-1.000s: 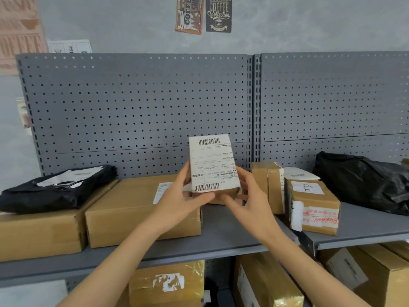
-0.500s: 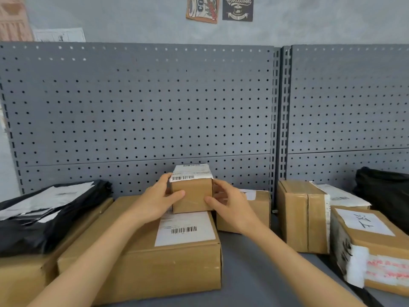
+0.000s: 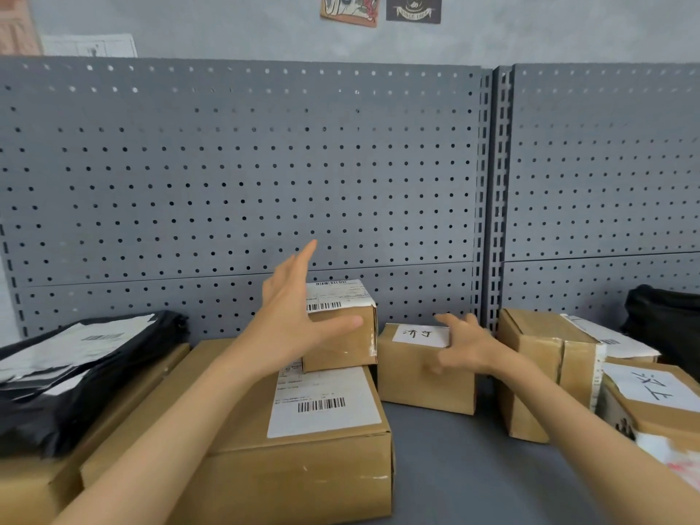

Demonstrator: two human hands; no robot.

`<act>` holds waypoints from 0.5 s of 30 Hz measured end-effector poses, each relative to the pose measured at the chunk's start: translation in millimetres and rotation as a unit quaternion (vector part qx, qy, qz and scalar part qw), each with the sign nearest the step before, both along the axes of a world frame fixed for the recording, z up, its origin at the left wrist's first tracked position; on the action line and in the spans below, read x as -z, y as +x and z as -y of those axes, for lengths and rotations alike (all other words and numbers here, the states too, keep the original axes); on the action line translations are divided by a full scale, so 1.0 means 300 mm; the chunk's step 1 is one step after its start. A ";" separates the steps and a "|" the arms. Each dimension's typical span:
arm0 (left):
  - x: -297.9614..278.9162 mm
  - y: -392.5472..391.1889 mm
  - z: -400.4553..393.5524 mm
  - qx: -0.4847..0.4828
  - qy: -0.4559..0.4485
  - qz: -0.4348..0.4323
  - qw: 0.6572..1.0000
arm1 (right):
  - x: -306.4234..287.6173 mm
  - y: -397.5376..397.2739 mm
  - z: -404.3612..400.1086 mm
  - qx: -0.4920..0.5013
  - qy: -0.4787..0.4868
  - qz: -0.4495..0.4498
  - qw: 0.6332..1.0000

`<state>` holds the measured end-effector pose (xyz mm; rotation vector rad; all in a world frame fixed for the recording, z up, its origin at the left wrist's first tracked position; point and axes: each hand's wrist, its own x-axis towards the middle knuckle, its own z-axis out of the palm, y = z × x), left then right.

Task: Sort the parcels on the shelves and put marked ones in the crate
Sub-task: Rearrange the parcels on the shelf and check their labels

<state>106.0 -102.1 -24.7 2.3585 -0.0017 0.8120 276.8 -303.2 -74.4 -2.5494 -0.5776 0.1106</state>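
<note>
**Cardboard parcels under two empty hands**

The left hand [image 3: 291, 320] is spread wide, its thumb crossing the front of the small labelled box [image 3: 341, 327] stacked on the large box [image 3: 303, 441]. Right fingers [image 3: 449, 325] splay over the handwritten-label box [image 3: 424, 369], gripping nothing.

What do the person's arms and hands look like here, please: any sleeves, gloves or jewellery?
Both forearms are bare as far as the frame shows, with no sleeves visible. The left hand and right hand wear no gloves, and no rings, watch or bracelets are visible.

Small labelled parcel [image 3: 342, 327] atop large carton [image 3: 299, 445]
</note>
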 end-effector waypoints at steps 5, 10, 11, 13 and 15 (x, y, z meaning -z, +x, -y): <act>0.008 -0.021 0.081 0.043 -0.029 0.077 0.996 | -0.010 -0.082 0.017 0.020 0.048 0.159 0.986; 0.022 0.003 0.204 0.065 -0.059 0.088 0.992 | -0.046 -0.208 0.069 0.046 0.096 0.452 0.886; 0.018 0.015 0.232 0.073 -0.068 0.082 0.992 | -0.058 -0.224 0.086 0.045 0.133 0.490 0.860; 0.001 0.034 0.288 0.094 -0.122 0.081 0.985 | -0.079 -0.242 0.128 0.030 0.195 0.539 0.819; -0.017 0.044 0.335 0.121 -0.182 0.099 0.971 | -0.093 -0.245 0.176 -0.009 0.233 0.565 0.792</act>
